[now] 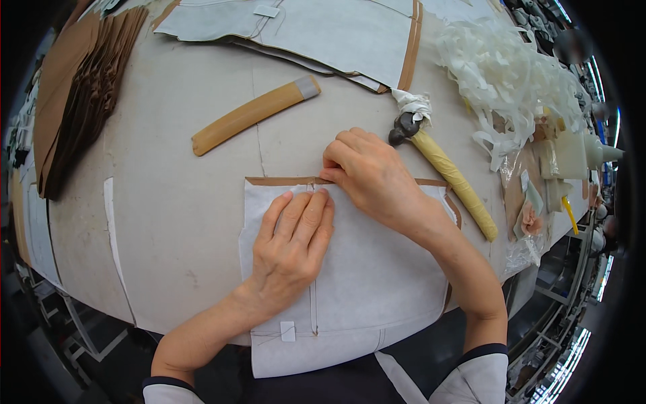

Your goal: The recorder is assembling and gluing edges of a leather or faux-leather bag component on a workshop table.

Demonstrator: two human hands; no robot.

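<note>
In front of me a white-backed panel (377, 269) with a brown edge along its far side lies partly over the table's near edge. My left hand (293, 232) rests flat on it, fingers stretched toward the brown edge and touching next to a vertical seam. With thumb and fingers closed, my right hand (367, 168) pinches the brown edge just beyond the left fingertips. Exactly what sits between those fingers is partly hidden. A small white tag (288, 331) with loose threads is on the panel's near left part.
Beyond my right hand lies a hammer (447, 175) with a yellow-wrapped handle. A curved tan tool (256, 116) rests farther left. More white-backed panels (323, 34) are at the back, folded brown pieces (81, 87) far left. White strips (505, 60) and a squeeze bottle (572, 155) occupy the right.
</note>
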